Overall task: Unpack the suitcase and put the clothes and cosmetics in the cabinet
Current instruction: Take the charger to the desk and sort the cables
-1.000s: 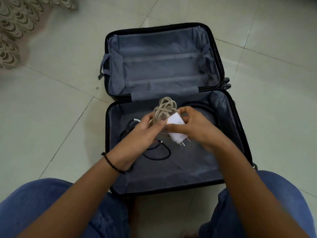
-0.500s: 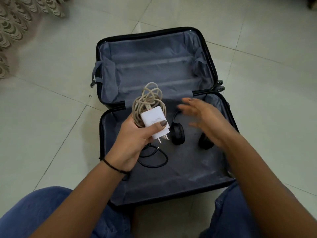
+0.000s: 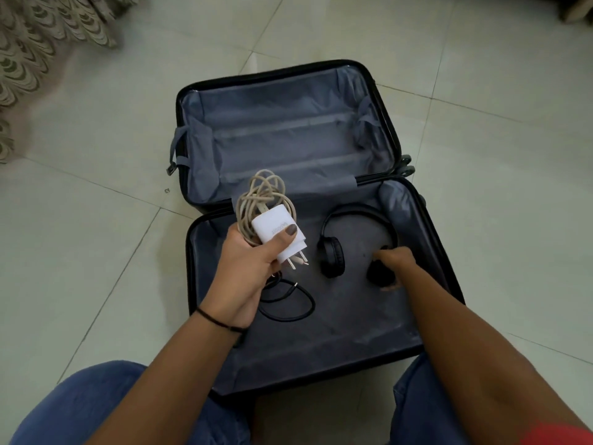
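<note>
A black suitcase (image 3: pixel 321 364) lies open on the tiled floor, both halves lined in grey; the far half holds nothing. My left hand (image 3: pixel 247 271) grips a white charger plug (image 3: pixel 276 234) together with its coiled beige cable (image 3: pixel 263 197), held above the near half. Black headphones (image 3: pixel 333 255) lie in the near half. My right hand (image 3: pixel 393 261) curls its fingers round the right ear cup of the headphones. A loose black cable (image 3: pixel 288 303) lies on the lining below my left hand.
A patterned beige cloth (image 3: pixel 41 36) hangs at the upper left. Pale floor tiles (image 3: pixel 513 187) surround the suitcase. My knees in blue jeans (image 3: pixel 96 406) frame the near edge. The suitcase wheels (image 3: pixel 406 165) stick out at the hinge on the right.
My right hand let go of the charger, reached right and down, and closed on the headphones' ear cup. My left hand keeps the charger and cable, lifted slightly left.
</note>
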